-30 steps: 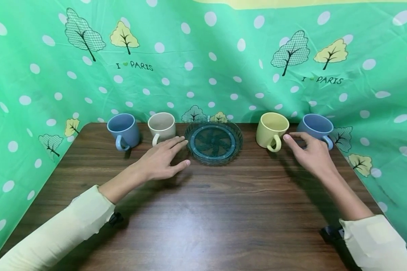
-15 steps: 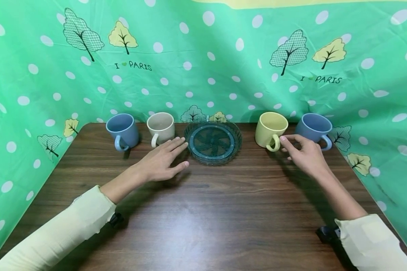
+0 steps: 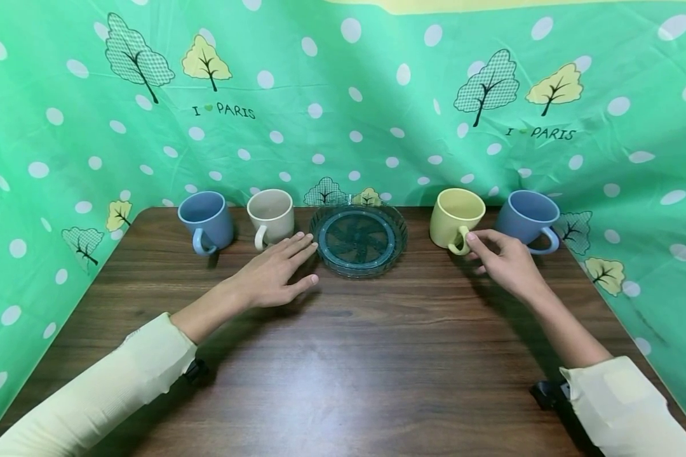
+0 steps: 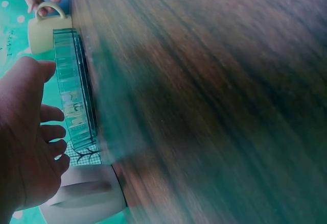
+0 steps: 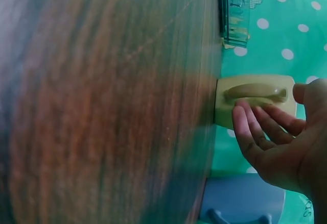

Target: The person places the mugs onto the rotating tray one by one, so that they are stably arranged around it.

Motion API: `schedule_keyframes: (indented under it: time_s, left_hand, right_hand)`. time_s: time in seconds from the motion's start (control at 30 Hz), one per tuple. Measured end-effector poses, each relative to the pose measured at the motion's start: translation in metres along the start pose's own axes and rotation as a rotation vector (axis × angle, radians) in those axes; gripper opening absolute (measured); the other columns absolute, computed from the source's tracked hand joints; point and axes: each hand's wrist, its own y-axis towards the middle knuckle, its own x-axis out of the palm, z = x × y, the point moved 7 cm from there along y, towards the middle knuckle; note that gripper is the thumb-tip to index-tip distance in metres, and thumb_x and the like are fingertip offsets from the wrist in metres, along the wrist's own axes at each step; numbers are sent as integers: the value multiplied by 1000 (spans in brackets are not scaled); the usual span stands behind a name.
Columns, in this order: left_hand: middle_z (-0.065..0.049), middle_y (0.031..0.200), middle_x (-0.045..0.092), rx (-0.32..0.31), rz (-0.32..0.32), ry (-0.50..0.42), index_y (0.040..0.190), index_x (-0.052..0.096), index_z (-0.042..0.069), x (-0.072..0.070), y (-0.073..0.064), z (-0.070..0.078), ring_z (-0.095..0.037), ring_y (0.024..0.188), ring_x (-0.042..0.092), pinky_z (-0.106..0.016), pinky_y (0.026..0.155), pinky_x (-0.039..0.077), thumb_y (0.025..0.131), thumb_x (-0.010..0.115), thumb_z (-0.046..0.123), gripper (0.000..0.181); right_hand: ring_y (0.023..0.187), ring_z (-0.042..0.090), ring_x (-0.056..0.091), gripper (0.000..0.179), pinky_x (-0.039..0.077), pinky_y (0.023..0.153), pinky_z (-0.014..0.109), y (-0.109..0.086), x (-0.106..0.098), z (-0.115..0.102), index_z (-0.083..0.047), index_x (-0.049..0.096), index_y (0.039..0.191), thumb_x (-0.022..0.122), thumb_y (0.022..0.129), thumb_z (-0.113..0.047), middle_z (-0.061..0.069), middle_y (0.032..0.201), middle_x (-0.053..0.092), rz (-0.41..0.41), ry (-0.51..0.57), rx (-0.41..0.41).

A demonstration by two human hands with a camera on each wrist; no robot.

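A yellow mug (image 3: 450, 222) stands upright at the back right of the table, its handle facing the front. My right hand (image 3: 511, 265) is at that handle; in the right wrist view its fingers (image 5: 249, 132) reach beside the handle, with the thumb apart from them. Contact with the mug is hard to tell. Left of the middle, my left hand (image 3: 275, 273) has its fingers extended, just in front of a white mug (image 3: 270, 216) and beside a clear dark-teal glass dish (image 3: 359, 241). Nothing is held in the left hand.
One blue mug (image 3: 208, 219) stands at the far left, and another blue mug (image 3: 526, 216) behind the right hand. All stand along the back edge of the brown wooden table (image 3: 343, 355). A green dotted cloth (image 3: 331, 82) hangs close behind.
My right hand has moved left, from in front of the right blue mug to the yellow mug's handle. The left hand stays nearly still, and the mugs and dish have not moved.
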Motion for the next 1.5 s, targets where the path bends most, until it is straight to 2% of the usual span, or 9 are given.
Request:
schedule_keyframes:
  time_s: [0.13, 0.23, 0.33, 0.53, 0.67, 0.77, 1.1, 1.33, 1.5]
  left_hand:
    - [-21, 185, 32, 6, -13, -2, 174, 39, 2, 0, 0, 0, -42, 175, 26, -59, 144, 24, 117, 54, 51, 77]
    - [-22, 185, 30, 19, -26, -4, 175, 37, 2, 1, 0, 0, -42, 175, 26, -58, 145, 23, 117, 54, 50, 77]
    - [-22, 186, 29, 34, -35, -8, 175, 36, 1, 2, 0, 1, -42, 175, 25, -57, 145, 22, 117, 56, 49, 78]
    - [-22, 186, 28, 61, -46, -14, 176, 32, 0, 5, 0, 1, -42, 175, 25, -57, 145, 22, 117, 56, 48, 80]
    - [-22, 186, 28, 70, -48, -20, 176, 32, 0, 5, 0, 0, -43, 175, 25, -58, 145, 23, 117, 57, 47, 80]
    - [-23, 186, 27, 73, -50, -25, 176, 32, 0, 5, 0, 0, -43, 175, 24, -58, 145, 22, 117, 57, 47, 80]
    - [-21, 187, 25, 63, -63, -34, 177, 30, 2, 7, -2, -1, -41, 176, 23, -57, 145, 21, 118, 55, 48, 79]
    - [-19, 188, 24, 49, -55, -55, 177, 30, 3, 8, -2, -3, -39, 177, 21, -56, 146, 19, 122, 46, 45, 72]
    - [-21, 187, 25, 63, -46, -56, 176, 31, 1, 7, -2, -2, -41, 176, 22, -58, 145, 20, 124, 40, 39, 66]
  right_hand:
    - [94, -2, 76, 61, 70, 76, 29, 1, 7, 2, 6, 64, 150, 47, 122, -45, 36, 134, 74, -47, 87, -27]
    - [96, -8, 74, 56, 70, 77, 28, 2, 12, 3, 9, 64, 148, 45, 124, -38, 36, 139, 71, -83, 139, -55]
    - [100, -7, 75, 56, 70, 79, 29, 3, 16, 3, 11, 61, 150, 43, 124, -36, 30, 140, 71, -117, 203, -60]
    - [106, 3, 80, 58, 70, 85, 30, 3, 23, 7, 10, 53, 153, 46, 122, -40, -7, 128, 77, -202, 459, -2]
    - [110, 8, 81, 53, 70, 89, 28, 1, 26, 9, 4, 56, 148, 53, 119, -40, -8, 125, 78, -231, 667, 45]
    - [110, 9, 81, 49, 69, 91, 26, 0, 27, 9, 3, 58, 145, 56, 118, -38, -5, 125, 78, -219, 748, 57]
    - [97, 11, 81, 39, 69, 89, 25, -2, 30, 4, 4, 65, 129, 60, 117, -32, -2, 110, 77, -118, 814, 34]
    - [89, 14, 81, 24, 70, 84, 26, 0, 28, 6, -2, 69, 113, 61, 116, -25, 0, 102, 77, -57, 910, 27]
    - [86, 15, 80, 22, 70, 83, 28, 0, 25, 9, -4, 71, 109, 61, 116, -22, 1, 99, 77, -37, 978, 20]
